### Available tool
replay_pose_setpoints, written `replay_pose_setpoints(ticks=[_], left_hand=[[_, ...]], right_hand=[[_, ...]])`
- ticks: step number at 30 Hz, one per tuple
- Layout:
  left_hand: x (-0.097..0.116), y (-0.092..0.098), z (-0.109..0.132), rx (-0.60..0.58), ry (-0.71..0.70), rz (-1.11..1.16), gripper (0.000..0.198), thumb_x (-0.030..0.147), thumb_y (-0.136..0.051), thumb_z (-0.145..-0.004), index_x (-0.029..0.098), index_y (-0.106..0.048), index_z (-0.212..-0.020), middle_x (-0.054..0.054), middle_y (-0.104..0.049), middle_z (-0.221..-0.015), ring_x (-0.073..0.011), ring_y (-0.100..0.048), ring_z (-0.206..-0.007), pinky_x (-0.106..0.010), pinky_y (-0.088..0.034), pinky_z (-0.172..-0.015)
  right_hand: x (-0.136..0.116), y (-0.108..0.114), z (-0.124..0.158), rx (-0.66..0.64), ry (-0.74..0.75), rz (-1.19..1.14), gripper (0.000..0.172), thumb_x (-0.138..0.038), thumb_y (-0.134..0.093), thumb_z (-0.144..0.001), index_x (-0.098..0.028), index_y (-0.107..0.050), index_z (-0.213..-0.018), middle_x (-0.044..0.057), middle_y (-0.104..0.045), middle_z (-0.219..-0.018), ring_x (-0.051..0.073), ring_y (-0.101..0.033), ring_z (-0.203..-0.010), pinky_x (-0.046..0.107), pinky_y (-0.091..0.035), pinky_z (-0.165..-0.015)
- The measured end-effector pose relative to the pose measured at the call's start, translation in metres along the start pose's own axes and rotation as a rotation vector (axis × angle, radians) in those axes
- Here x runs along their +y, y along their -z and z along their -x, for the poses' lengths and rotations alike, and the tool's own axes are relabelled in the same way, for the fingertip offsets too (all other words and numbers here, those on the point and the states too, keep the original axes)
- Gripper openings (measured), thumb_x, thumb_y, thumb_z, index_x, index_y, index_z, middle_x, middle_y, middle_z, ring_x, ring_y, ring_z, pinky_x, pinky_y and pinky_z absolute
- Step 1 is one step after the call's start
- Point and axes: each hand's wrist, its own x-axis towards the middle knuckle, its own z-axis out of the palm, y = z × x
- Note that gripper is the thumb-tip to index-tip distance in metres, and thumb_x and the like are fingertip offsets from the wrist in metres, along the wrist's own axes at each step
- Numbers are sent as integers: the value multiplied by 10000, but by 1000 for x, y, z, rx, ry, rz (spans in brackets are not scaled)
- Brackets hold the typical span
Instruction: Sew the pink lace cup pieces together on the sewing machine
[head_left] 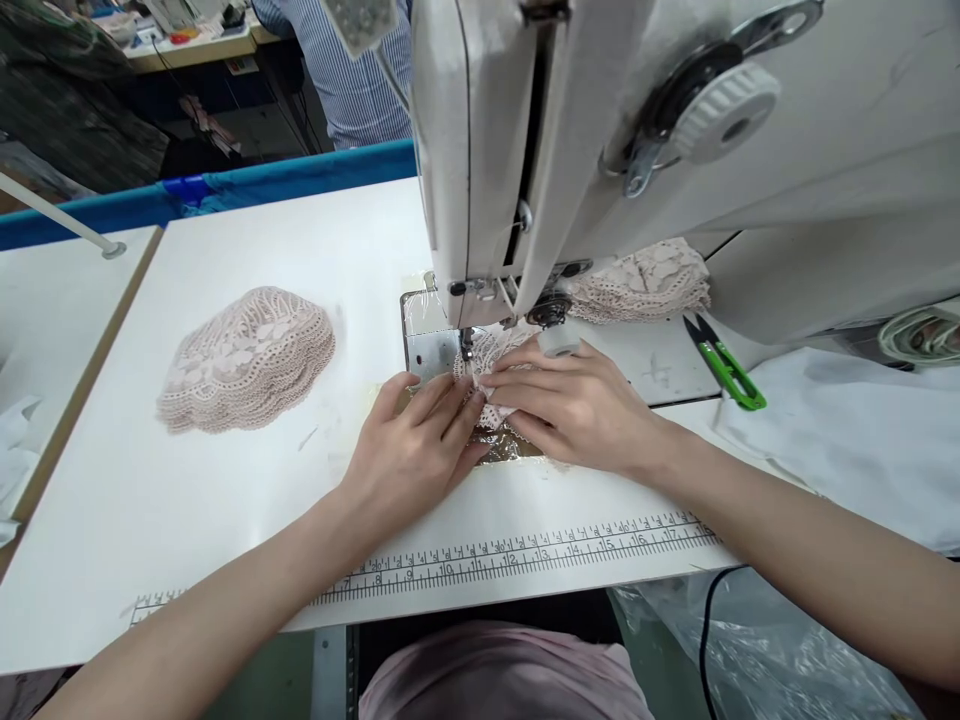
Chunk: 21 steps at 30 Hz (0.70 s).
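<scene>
While lying at the metal presser foot (pixel 466 345), lace piece (pixel 491 415): pale pink, openwork, finely holed.
Left hand (pixel 411 430): half-open, gently curled, resting on the lace's left edge, unclenched.
Right hand (pixel 579 405): wider open, laid across the lace; cannot tell whether pinching underneath.
Lace stack (pixel 247 365): scalloped, many-layered, on the smooth white bench (pixel 225 510).
Snips (pixel 731 375): green-handled, dark-bladed.
</scene>
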Motion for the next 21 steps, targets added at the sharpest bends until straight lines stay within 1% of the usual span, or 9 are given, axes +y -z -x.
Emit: replay_pose_setpoints(ticks=[4,8,14,18,21], left_hand=[[0,2,-1,-16,-3,-29,293,308,-498,-979,130,-638,-1166,-113,-685,-1192,-248,-627,-1119,-436,-389,-944],[0,3,-2,-39,-3,-38,310,327,-503,-977,123,-634,-1170,-124,-686,-1187,-256,-628,-1117,-452,-383,-953],[-1,2,-2,-23,19,-28,312,340,-534,-960,129,-634,-1168,-107,-691,-1184,-246,-625,-1115,-454,-376,-964],[-4,-1,-3,-25,31,-20,307,341,-511,-970,143,-635,-1168,-106,-691,-1183,-240,-632,-1097,-456,-382,-960],[-7,-3,-4,-27,37,-5,329,353,-494,-977,137,-631,-1183,-118,-685,-1192,-250,-625,-1112,-466,-382,-959]], right_hand=[[0,-1,0,7,4,-5,212,-103,-495,-898,-167,-697,-900,13,-751,-991,189,-666,-973,384,-422,-900],[-1,0,0,6,-3,-16,213,-95,-496,-900,-160,-699,-908,28,-754,-970,187,-668,-966,369,-429,-861],[0,0,0,-5,-9,3,211,-99,-489,-909,-170,-684,-942,14,-753,-980,181,-661,-974,367,-415,-887],[1,0,0,-24,-10,30,224,-97,-487,-913,-180,-688,-964,19,-749,-1007,190,-657,-958,372,-415,-856],[3,0,-1,-13,-11,49,241,-90,-480,-913,-180,-699,-957,27,-748,-1012,202,-653,-924,380,-416,-846]])
